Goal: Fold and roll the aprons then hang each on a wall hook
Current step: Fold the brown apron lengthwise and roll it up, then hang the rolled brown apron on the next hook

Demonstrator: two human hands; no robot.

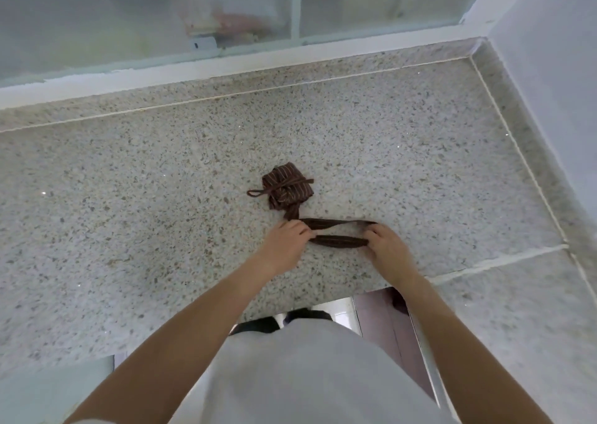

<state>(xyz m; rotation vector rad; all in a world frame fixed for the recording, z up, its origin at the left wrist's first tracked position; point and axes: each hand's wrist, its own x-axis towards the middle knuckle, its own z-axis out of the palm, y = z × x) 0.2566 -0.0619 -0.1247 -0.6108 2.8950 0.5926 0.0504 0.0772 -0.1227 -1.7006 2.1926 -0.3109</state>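
A brown striped apron point(287, 189) lies rolled into a small bundle on the speckled stone counter point(161, 181), tied round with its own thin string. A wider strap loop point(336, 231) runs from the bundle toward me. My left hand point(286, 242) pinches the loop's left end just below the bundle. My right hand point(387, 246) grips the loop's right end, so the strap is stretched flat between both hands.
A frosted sliding window point(226, 7) with a white frame runs along the counter's far edge. A white wall point(555, 84) closes the right side. The counter's front edge has a gap near my body, showing the floor and my shoes point(284, 318).
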